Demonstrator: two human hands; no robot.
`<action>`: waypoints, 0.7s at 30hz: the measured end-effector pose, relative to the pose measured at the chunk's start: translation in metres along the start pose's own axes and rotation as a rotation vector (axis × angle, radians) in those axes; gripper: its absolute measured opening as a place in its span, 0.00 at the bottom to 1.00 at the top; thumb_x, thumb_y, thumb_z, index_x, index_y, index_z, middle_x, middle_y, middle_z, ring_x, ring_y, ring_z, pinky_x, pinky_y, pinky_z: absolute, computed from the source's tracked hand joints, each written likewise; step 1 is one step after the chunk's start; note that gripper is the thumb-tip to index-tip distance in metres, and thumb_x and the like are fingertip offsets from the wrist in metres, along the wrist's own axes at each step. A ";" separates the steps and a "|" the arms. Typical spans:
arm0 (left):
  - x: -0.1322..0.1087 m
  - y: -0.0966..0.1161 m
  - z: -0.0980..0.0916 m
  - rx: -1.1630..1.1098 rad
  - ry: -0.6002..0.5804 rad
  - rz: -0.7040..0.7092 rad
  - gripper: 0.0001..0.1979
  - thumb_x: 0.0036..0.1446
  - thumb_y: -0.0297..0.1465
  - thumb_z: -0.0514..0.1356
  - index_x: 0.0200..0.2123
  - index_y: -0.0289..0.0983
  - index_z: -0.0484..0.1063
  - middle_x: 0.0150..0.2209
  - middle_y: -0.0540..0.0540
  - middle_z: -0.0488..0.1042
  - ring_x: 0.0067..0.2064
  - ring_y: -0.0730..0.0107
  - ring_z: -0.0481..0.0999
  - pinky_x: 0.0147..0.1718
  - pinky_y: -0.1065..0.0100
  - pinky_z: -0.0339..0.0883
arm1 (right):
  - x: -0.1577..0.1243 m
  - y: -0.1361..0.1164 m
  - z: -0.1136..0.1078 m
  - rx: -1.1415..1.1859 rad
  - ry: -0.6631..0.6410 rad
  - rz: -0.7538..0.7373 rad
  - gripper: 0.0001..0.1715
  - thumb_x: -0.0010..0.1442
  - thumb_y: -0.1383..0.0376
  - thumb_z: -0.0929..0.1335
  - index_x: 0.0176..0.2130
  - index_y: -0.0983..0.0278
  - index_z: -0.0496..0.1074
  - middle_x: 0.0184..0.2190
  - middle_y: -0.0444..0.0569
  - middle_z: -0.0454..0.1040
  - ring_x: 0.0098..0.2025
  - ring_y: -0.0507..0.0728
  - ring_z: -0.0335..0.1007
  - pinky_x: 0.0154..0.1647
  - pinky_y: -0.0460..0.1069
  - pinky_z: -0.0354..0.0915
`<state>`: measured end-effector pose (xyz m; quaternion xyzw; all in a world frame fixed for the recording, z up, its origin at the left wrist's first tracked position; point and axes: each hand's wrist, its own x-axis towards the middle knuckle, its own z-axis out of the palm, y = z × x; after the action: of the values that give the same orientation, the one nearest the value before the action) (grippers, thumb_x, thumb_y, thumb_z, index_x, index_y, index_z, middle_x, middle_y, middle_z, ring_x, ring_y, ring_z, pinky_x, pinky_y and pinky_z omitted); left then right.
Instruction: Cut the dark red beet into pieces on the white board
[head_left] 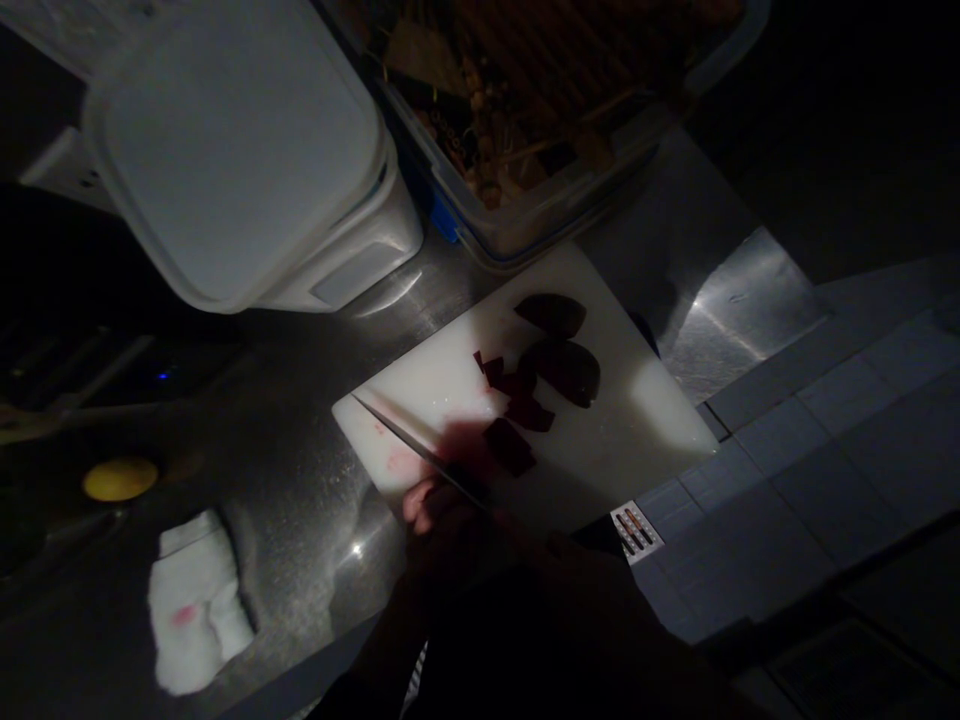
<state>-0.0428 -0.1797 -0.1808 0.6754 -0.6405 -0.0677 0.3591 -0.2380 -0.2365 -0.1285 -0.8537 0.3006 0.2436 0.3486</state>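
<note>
A white cutting board point(645, 420) lies at an angle on the steel counter, with pink juice stains near its left side. A long knife point(405, 437) points up and left across the board, its handle lost in shadow. My right hand point(536, 540), very dark, is closed around the handle end. Beside the blade at the board's near edge, my left hand point(431, 508) has its fingers curled; whatever they hold is hidden. Dark red cut pieces that look like beetroot point(510, 447) lie right of the blade. Two larger dark chunks point(562, 370) sit farther back.
A white lidded tub point(240, 140) stands at the back left. Behind the board is a clear plastic box point(517, 240) of skewer-like food. A stained white cloth point(199, 610) and a yellow, lemon-like fruit point(120, 480) lie left. Floor tiles point(847, 440) show past the counter edge.
</note>
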 end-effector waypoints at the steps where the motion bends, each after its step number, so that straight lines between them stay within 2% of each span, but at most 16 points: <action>1: 0.000 0.000 0.000 -0.003 -0.011 -0.008 0.07 0.56 0.24 0.57 0.27 0.39 0.71 0.31 0.48 0.76 0.35 0.67 0.74 0.39 0.63 0.66 | 0.000 0.000 0.000 0.013 0.000 0.000 0.59 0.53 0.77 0.58 0.67 0.48 0.19 0.34 0.46 0.74 0.24 0.54 0.73 0.21 0.45 0.38; 4: -0.002 -0.001 0.001 0.024 0.001 -0.034 0.06 0.56 0.25 0.58 0.28 0.39 0.72 0.33 0.47 0.77 0.38 0.64 0.75 0.40 0.61 0.65 | 0.000 0.000 -0.001 0.031 0.006 -0.004 0.60 0.52 0.78 0.58 0.67 0.48 0.17 0.35 0.46 0.74 0.24 0.54 0.73 0.21 0.45 0.39; 9: 0.002 0.000 0.000 -0.009 0.008 -0.016 0.06 0.56 0.25 0.58 0.28 0.39 0.72 0.30 0.49 0.76 0.35 0.67 0.74 0.37 0.64 0.65 | -0.002 0.000 -0.002 0.020 0.016 -0.001 0.58 0.53 0.77 0.59 0.68 0.47 0.23 0.34 0.46 0.74 0.23 0.54 0.72 0.20 0.46 0.38; 15: 0.001 0.001 0.002 0.073 0.082 -0.025 0.07 0.56 0.28 0.59 0.26 0.40 0.74 0.29 0.48 0.76 0.38 0.64 0.74 0.37 0.64 0.67 | 0.001 0.004 0.013 -0.012 0.026 0.013 0.57 0.53 0.76 0.61 0.69 0.48 0.28 0.32 0.44 0.74 0.22 0.52 0.71 0.20 0.46 0.38; 18: 0.002 0.002 0.001 0.071 0.063 -0.022 0.10 0.58 0.28 0.57 0.25 0.40 0.73 0.28 0.48 0.74 0.35 0.66 0.73 0.36 0.64 0.67 | 0.008 0.006 0.017 -0.020 0.024 -0.019 0.55 0.54 0.76 0.61 0.70 0.51 0.30 0.32 0.45 0.74 0.23 0.51 0.70 0.20 0.46 0.38; 21: 0.005 0.003 -0.001 0.069 0.039 0.000 0.10 0.58 0.27 0.58 0.25 0.40 0.72 0.28 0.50 0.73 0.35 0.67 0.72 0.37 0.64 0.67 | 0.009 0.007 0.013 0.017 0.029 -0.017 0.54 0.56 0.75 0.60 0.69 0.50 0.28 0.33 0.45 0.73 0.24 0.53 0.72 0.21 0.46 0.39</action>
<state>-0.0437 -0.1839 -0.1763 0.6887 -0.6352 -0.0322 0.3481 -0.2391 -0.2337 -0.1460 -0.8566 0.3006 0.2257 0.3536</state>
